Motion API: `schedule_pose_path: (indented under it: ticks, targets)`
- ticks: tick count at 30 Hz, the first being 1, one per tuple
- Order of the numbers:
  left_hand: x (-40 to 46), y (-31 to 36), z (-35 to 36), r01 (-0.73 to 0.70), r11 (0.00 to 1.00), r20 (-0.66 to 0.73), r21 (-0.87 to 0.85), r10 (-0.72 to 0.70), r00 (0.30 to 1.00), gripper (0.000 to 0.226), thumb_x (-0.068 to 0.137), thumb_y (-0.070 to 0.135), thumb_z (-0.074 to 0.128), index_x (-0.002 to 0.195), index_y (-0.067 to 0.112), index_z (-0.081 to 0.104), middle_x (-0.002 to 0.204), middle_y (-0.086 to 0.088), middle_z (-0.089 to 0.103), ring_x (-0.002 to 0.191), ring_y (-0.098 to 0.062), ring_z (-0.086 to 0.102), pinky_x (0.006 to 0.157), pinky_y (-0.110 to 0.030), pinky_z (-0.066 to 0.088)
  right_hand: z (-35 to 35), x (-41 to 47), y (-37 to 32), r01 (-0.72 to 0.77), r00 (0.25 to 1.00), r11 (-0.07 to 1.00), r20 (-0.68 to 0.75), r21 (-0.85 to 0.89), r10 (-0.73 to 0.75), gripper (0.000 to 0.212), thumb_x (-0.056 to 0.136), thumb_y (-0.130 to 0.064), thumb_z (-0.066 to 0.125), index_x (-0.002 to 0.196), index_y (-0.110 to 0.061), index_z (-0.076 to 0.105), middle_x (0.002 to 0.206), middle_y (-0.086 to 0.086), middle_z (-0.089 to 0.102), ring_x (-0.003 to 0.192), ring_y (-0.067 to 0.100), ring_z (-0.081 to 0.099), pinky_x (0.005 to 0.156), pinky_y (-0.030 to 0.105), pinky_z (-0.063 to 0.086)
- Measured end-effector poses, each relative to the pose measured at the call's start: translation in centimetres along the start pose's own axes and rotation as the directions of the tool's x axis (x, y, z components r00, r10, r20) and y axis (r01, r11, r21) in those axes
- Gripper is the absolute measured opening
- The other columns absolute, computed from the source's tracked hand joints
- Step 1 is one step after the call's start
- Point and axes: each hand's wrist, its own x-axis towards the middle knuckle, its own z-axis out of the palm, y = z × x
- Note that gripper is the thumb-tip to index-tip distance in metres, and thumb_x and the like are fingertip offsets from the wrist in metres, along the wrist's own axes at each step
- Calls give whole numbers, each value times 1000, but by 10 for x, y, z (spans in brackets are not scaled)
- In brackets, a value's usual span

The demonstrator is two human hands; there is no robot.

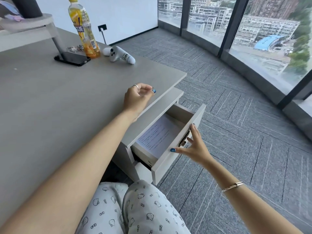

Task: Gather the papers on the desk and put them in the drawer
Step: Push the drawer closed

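Drawer [175, 144] pulled out, centre of frame; back part hidden under desk [50, 102] edge. Papers [156, 136] lie flat inside, white with fine print too small to read, partly covered. Right hand [192, 146] spread open on drawer front, thumb on top edge. Left hand [136, 97] loosely curled above desk corner, holding nothing. Upper left: bottle [84, 29], phone [72, 58], white controller [120, 54].

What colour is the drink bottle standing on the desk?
Yellow and orange: the bottle has a yellow cap, seen in the head view.
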Motion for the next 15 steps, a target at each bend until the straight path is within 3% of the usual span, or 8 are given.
schedule_pose_path:
  ticks: [4,9,15]
  targets:
    - [1,0,2,11,1000,46,16,-12,999,7,73,26,68,79,26,65,78,11,66,78,-4,61,65,-6,41,3,6,2,50,998,999,24,-19,-50,140,39,-51,79,148,-15,-2,160,3,1,146,18,12,113,28,25]
    - [3,-2,2,9,1000,62,-9,-9,998,7,72,27,68,78,27,65,82,9,68,82,-2,62,73,-10,44,25,25,-5,57,998,996,21,-62,-56,148,34,-67,73,147,-19,-8,159,1,-8,147,18,1,119,45,20]
    - [4,-1,7,-11,999,120,-54,17,993,13,67,33,67,77,26,66,85,8,69,89,-5,64,83,-17,45,47,59,-27,51,998,993,31,-105,-48,144,41,-61,81,148,-16,-5,159,3,-3,147,19,8,115,47,28]
